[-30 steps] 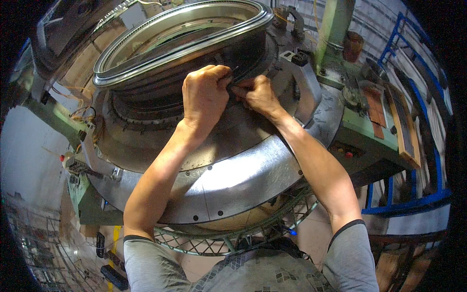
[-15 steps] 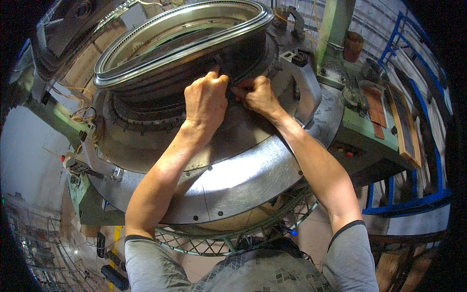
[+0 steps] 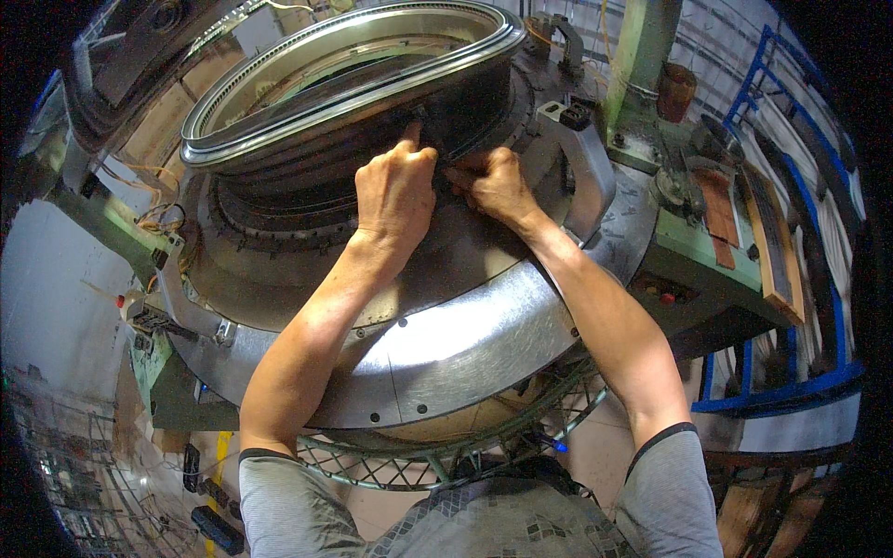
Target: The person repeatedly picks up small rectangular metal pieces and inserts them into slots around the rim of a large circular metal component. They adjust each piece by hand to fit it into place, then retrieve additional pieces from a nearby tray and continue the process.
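Observation:
My left hand (image 3: 397,193) is at the front of a large circular machine, its back turned up and its fingers mostly curled. Its index finger reaches up to the dark wall (image 3: 307,167) below a shiny metal ring (image 3: 353,108). What the curled fingers might hold is hidden. Just to the right, my right hand (image 3: 498,186) is closed, thumb and fingers pinched together at the foot of the same dark wall. Anything between those fingertips is too dark and small to name. Both forearms pass over the wide bare metal rim (image 3: 465,325).
A grey metal bracket (image 3: 591,177) rises from the rim on the right. Beyond it are a green post (image 3: 642,74) and a green machine bed with a red button (image 3: 667,298). Blue-framed racks (image 3: 800,391) stand far right. Loose wires (image 3: 153,219) hang at the left.
My left index finger has stretched a little further up along the dark wall. The right hand has hardly moved.

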Demonstrator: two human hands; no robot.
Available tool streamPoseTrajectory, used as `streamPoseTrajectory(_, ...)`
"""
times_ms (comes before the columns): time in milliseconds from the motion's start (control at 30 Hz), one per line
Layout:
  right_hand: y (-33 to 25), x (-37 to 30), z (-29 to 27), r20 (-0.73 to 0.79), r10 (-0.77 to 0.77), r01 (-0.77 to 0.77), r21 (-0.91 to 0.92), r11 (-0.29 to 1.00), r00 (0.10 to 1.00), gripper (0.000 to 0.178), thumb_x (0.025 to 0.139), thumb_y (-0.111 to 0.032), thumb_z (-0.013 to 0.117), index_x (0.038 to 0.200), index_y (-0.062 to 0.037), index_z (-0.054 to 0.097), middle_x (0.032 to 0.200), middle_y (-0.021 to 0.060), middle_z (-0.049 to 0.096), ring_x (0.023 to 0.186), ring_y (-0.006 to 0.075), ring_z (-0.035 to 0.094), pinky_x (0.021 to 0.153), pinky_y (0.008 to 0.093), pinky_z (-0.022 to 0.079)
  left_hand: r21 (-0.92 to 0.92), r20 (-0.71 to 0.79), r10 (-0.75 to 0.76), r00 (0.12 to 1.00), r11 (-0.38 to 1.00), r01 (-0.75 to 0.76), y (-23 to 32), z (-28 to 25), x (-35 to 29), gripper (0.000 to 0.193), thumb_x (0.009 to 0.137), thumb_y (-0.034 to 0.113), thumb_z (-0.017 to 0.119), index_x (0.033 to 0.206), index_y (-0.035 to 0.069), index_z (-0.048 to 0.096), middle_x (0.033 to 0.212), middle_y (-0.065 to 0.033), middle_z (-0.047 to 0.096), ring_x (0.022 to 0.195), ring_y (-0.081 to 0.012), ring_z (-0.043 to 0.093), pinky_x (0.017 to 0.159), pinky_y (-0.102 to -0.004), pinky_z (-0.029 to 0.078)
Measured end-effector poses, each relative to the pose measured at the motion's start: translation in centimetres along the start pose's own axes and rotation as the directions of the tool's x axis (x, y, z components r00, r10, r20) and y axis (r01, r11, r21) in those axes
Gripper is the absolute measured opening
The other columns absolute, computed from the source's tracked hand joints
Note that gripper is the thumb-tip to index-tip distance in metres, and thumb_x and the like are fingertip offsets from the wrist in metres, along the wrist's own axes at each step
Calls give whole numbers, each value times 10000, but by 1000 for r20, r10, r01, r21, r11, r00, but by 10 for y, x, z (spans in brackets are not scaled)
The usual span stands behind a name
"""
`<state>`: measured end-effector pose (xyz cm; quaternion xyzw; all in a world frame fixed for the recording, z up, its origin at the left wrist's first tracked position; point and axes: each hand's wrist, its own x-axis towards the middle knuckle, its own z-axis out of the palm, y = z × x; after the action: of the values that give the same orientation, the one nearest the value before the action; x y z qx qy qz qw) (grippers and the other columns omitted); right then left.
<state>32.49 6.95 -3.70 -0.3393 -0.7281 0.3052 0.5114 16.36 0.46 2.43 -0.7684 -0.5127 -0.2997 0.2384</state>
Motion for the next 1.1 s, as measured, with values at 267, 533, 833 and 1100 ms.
streamPoseTrajectory(267, 14, 2, 1, 12, -7, 7, -24, 1000, 1000, 214, 897, -226, 745, 861, -16, 763, 672, 22, 682, 536, 83, 563, 491, 272, 446, 12, 23, 7, 1000, 1000, -7, 0, -2, -1, 89, 686, -18, 695, 765, 22, 684, 832, -183, 667, 762, -367, 712, 620, -434, 580)
streamPoseTrajectory(533, 17, 5, 2, -11, 30, -31, -103, 994, 999, 191, 898, -205, 736, 836, -27, 764, 659, 25, 679, 526, 90, 563, 487, 278, 447, 4, 40, -2, 999, 1000, 2, -2, 0, -1, 116, 668, -23, 701, 773, 23, 685, 836, -187, 672, 768, -369, 714, 616, -435, 580)
streamPoseTrajectory(833, 4, 2, 0, -7, 46, -46, -42, 998, 999, 206, 895, -222, 742, 851, -22, 763, 657, 22, 680, 522, 89, 570, 485, 279, 455, -3, 65, -24, 998, 1000, 25, -2, 2, -1, 136, 685, -38, 636, 793, 33, 678, 836, -186, 657, 767, -395, 688, 640, -472, 563)
streamPoseTrajectory(1100, 5, 2, 1, -10, 57, -58, -31, 998, 998, 220, 892, -236, 748, 867, -18, 765, 664, 25, 682, 520, 90, 571, 483, 280, 454, -15, 39, 15, 999, 1000, -15, -5, 4, -1, 58, 719, -15, 648, 742, 16, 690, 872, -198, 672, 744, -382, 714, 617, -446, 585)
